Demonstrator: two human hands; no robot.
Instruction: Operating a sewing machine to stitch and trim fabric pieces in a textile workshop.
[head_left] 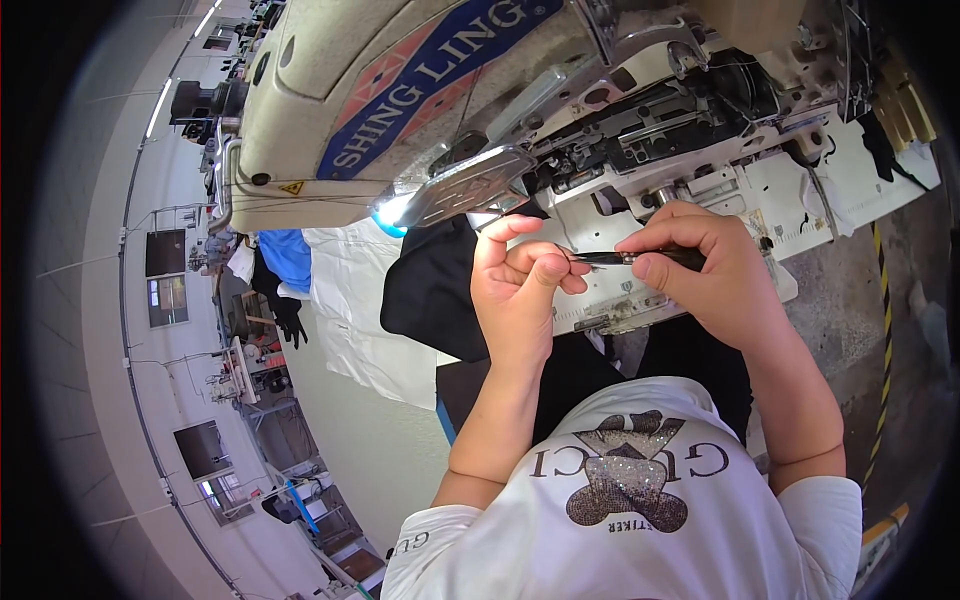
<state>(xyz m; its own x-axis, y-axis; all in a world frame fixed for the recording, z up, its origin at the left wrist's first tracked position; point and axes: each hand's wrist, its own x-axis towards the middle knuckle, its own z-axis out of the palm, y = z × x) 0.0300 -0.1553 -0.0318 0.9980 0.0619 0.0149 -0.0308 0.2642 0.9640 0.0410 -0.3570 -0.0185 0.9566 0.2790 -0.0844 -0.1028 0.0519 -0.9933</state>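
Observation:
Both my hands meet in front of the sewing machine (280, 110), above its white bed. My right hand (705, 265) is closed around a slim black pointed tool (605, 258), perhaps tweezers or thread snips; its narrow end points left. At that tip, the thumb and fingers of my left hand (520, 280) are pinched together. Whether they grip the tip itself or something fine like a thread is too small to tell. Black fabric (430, 290) lies just left of my left wrist, beneath the machine head.
A lit lamp (390, 220) shines under the machine head. Metal mechanism parts (690, 110) stand open beyond my hands. White cloth (350, 310) and blue cloth (286, 258) lie to the left. A black-and-yellow floor stripe (882, 330) runs at the right.

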